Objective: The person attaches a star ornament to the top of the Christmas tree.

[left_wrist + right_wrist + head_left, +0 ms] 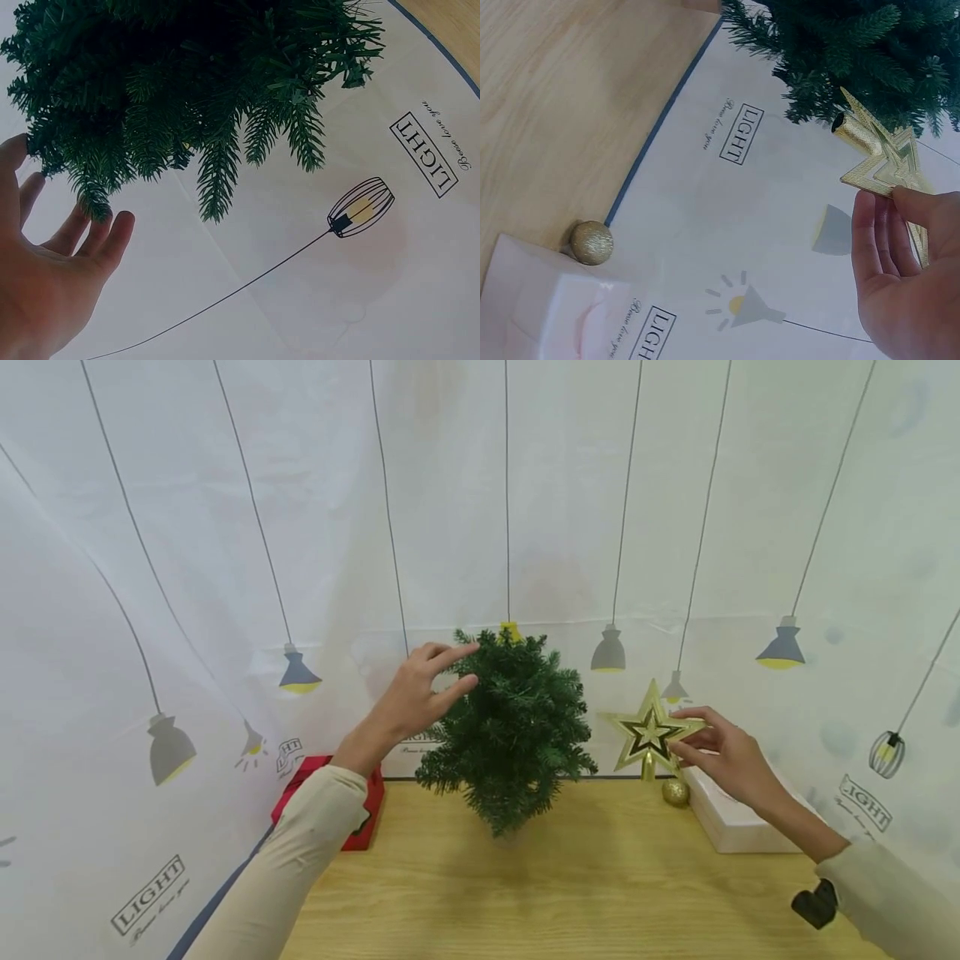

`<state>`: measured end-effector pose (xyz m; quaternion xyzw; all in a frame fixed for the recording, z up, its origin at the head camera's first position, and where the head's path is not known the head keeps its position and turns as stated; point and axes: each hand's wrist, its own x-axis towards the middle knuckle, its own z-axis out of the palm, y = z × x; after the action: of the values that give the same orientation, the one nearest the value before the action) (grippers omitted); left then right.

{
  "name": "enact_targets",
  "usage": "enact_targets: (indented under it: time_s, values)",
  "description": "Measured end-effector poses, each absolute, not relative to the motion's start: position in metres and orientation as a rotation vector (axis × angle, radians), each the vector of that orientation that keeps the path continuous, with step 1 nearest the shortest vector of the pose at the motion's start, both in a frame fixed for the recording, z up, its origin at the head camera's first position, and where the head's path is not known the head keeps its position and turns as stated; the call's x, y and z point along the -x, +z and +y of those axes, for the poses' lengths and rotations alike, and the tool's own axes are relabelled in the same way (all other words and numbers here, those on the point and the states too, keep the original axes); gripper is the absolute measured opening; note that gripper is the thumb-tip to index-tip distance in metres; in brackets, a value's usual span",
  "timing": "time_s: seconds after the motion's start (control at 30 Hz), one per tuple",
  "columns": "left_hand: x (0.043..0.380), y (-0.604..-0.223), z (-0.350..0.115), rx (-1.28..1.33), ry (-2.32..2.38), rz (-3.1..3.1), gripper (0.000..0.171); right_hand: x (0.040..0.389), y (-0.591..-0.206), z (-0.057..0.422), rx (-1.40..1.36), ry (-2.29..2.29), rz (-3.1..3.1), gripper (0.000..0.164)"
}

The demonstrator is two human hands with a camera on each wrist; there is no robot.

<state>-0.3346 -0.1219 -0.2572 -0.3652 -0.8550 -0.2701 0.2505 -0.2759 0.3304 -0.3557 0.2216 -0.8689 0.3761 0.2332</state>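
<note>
A small green artificial Christmas tree stands upright on the table. My left hand is at the tree's upper left, its fingers extended beside the top branches. In the left wrist view the left hand's fingertips reach the branch tips. To the right of the tree, my right hand pinches a gold star tree topper between thumb and fingers. The right wrist view shows the star with its hollow tube base pointing away from the hand.
A gold glitter ball rests on the table beside a white box at the right. A red box sits at the left, partly behind my left sleeve. The wooden table meets a white curtain printed with lamps.
</note>
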Motion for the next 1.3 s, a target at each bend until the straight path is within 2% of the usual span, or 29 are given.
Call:
enact_targets:
  time_s: [0.7,1.3]
  values:
    - [0.332,-0.256,-0.121,0.994,-0.737,-2.328,0.053,0.285,-0.301,0.326,-0.562,1.097,-2.325,0.043]
    - [0.333,-0.257,-0.122,1.000,-0.734,-2.323,0.053,0.309,-0.255,0.313,-0.543,1.104,-2.260,0.046]
